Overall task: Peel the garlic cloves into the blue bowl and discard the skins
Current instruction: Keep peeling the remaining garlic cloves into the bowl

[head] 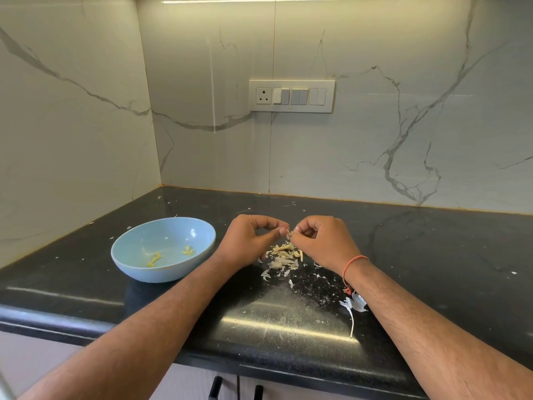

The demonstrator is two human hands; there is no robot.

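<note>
Blue and shallow, the bowl sits left of centre in the frame on the black countertop, with a few pale yellow peeled cloves on its floor in two small clusters. So part of the job looks done, though only a small part. Just right of the bowl, the left hand has its fingers curled, thumb and forefinger pinching toward the middle of the frame. Between the two hands, a small garlic clove is caught at the fingertips, mostly hidden, and it seems to be mid-peel. Directly below it lies a loose heap of papery skins and pieces, touching neither hand as far as I can tell; whether unpeeled cloves remain in it is unclear. The right hand is likewise curled and pinching the clove from its side. Further lower right, more skin scraps lie scattered, so discarding is not yet done.
</note>
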